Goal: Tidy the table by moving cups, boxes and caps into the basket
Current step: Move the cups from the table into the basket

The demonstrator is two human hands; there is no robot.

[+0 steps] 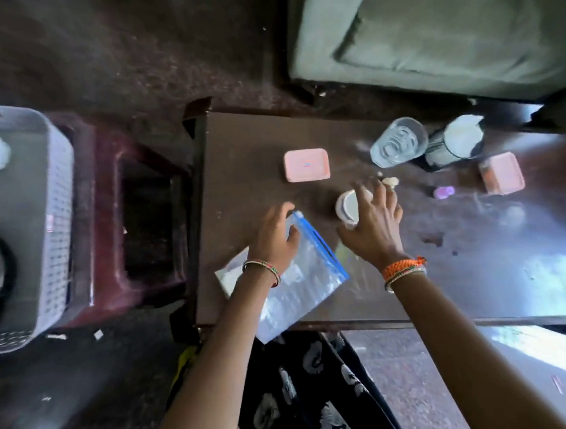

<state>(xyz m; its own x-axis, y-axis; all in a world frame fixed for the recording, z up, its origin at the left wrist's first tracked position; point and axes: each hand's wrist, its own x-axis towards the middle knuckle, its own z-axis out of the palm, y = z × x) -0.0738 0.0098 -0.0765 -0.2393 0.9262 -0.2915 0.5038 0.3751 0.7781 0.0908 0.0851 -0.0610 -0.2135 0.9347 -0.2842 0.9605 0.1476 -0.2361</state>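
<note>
Reaching forward over the dark glossy table, the right hand had its fingers spread and curved down over a small white round cup; motion blur hid whether they had closed on it, so whether it was actually held could not be told. The cup sat just under and to the left of that palm, upright as far as could be judged, its rim showing past the thumb side. The left hand lay close beside it, fingers resting on the blue-zipped clear plastic bag, whose long axis ran diagonally toward the near table edge, one corner overhanging it. Beyond the hands, a pink rectangular plastic box lay flat, well apart from a second pink box at the far right; a clear drinking glass and a dark ribbed cup stood between them, near the back edge. A tiny purple cap lay just beside the second box. The grey perforated plastic basket stood off the table to the left, on a maroon stool, so the left hand was nearer it. Carrying the cup there would likely mean crossing the bag and the table's left edge.
</note>
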